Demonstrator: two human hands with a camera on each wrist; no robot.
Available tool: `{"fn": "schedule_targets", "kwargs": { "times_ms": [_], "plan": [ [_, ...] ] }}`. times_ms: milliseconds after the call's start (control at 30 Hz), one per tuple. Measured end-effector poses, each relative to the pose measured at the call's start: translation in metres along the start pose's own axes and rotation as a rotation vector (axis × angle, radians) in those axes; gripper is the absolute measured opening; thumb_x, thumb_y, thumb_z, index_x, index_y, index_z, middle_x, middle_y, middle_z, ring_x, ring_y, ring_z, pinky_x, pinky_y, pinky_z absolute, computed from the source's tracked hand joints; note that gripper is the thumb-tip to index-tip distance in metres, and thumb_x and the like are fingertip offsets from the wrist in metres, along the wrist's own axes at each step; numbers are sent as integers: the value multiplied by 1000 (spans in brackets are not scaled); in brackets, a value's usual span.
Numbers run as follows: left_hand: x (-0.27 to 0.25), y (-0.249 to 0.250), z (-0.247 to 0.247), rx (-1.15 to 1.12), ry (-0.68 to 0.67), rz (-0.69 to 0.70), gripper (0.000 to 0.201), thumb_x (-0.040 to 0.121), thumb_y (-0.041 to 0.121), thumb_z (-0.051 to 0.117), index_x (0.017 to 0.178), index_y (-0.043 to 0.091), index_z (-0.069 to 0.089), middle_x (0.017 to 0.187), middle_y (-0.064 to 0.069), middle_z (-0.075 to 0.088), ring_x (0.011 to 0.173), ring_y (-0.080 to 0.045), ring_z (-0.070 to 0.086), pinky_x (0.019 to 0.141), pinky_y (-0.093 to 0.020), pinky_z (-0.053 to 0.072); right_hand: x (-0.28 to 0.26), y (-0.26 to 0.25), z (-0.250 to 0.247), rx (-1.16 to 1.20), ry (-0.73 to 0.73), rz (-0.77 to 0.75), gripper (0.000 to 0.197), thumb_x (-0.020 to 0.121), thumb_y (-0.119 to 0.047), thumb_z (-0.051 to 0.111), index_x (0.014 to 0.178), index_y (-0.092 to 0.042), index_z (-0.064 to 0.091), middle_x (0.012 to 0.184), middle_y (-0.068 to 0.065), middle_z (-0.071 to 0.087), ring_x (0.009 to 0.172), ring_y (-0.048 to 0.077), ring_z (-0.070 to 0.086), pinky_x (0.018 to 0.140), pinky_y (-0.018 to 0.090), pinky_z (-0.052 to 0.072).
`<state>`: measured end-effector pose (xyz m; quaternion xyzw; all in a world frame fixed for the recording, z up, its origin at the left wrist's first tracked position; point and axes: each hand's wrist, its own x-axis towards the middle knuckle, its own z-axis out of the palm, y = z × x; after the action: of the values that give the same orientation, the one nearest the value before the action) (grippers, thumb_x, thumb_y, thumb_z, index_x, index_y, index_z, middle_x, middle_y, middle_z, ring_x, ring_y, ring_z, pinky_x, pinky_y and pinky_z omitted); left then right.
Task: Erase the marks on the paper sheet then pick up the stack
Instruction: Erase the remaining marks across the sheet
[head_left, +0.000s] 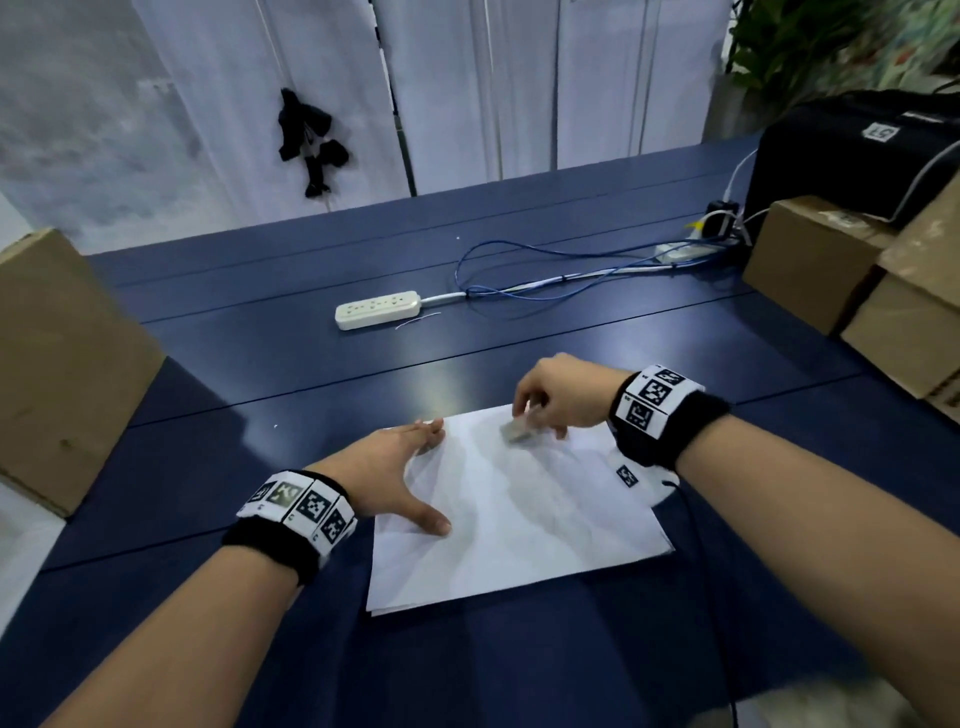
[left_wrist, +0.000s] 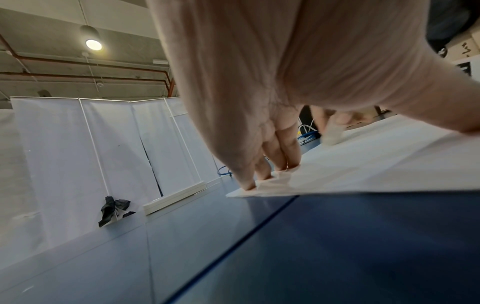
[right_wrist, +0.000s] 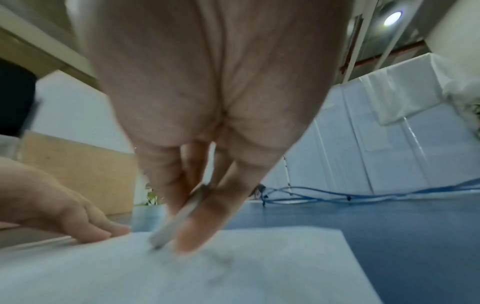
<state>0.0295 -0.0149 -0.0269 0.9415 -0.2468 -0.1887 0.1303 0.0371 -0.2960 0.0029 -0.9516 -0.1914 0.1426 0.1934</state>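
A stack of white paper (head_left: 519, 525) lies on the dark blue table (head_left: 519, 670), nearest the camera; the left hand (head_left: 387, 478) rests flat on its left edge, fingers straight and thumb spread, holding nothing; further along the sheet, the right hand (head_left: 550, 397) pinches a small grey eraser (head_left: 517, 430) between thumb and fingers, its tip touching the paper near the far edge, where faint grey smudges show; beyond, a white power strip (head_left: 377, 309) and blue cables (head_left: 545, 275) lie on the table; cardboard boxes (head_left: 852, 275) stand at both sides.
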Motion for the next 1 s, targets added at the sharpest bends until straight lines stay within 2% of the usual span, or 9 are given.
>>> {"fn": "schedule_targets", "kwargs": {
  "times_ms": [100,233,300,467,667,767,867,933,1000],
  "plan": [
    [-1,3,-1,-5,-10,-3,140,43,74,82,159,21,23,164,16,18,149,-1,16,113,-13,10,8,7,0,-6,122,30,9,85,-22,63,88,-21,72,69,-9,71,50,7,70,75,28,60],
    [-1,2,-1,-23,-7,-8,137,47,69,87,159,21,24,164,16,20,149,-1,16,118,-17,12,-14,-10,2,50,-204,-36,22,83,-44,75,92,-24,74,68,-7,74,61,8,72,64,5,43],
    [-2,2,-1,-12,-6,-4,133,52,66,88,159,19,24,164,15,20,150,-2,15,120,-19,13,-12,-15,3,26,-252,-42,33,77,-54,76,91,-25,74,69,-4,74,62,11,72,71,13,50],
    [-3,4,-2,2,0,-5,132,54,66,88,159,20,23,164,16,19,150,-4,15,121,-21,13,19,-7,-2,-44,98,20,10,86,-24,62,89,-18,69,74,-3,72,55,13,72,74,34,61],
    [-2,1,1,-12,6,-6,131,53,66,88,159,21,24,164,18,17,150,-2,13,121,-22,14,-9,-10,1,39,-264,-59,15,85,-35,73,89,-22,72,71,-5,75,58,12,72,64,13,49],
    [-2,1,1,-1,-3,-7,132,52,67,87,159,22,24,164,18,16,150,-2,13,122,-23,14,4,-6,-1,-35,-104,-25,19,83,-40,73,89,-22,70,70,-6,73,56,10,72,71,21,56],
    [-2,2,0,3,-1,-10,132,53,67,87,159,22,23,164,18,17,150,-2,13,121,-21,13,17,1,-5,-59,86,33,9,86,-19,60,88,-21,68,72,-9,71,52,11,71,74,31,60],
    [-2,2,0,8,-2,-9,132,53,67,87,159,23,22,164,19,17,150,-2,12,120,-21,12,10,4,-4,-18,31,23,6,87,-26,65,88,-21,68,72,-7,72,53,11,71,69,26,58],
    [-1,1,1,9,-5,-11,133,53,68,86,160,24,21,164,19,16,151,-3,11,120,-21,12,-7,-2,-4,24,-144,-31,22,83,-44,74,88,-23,70,71,-4,73,56,12,72,64,19,51]
  ]
}}
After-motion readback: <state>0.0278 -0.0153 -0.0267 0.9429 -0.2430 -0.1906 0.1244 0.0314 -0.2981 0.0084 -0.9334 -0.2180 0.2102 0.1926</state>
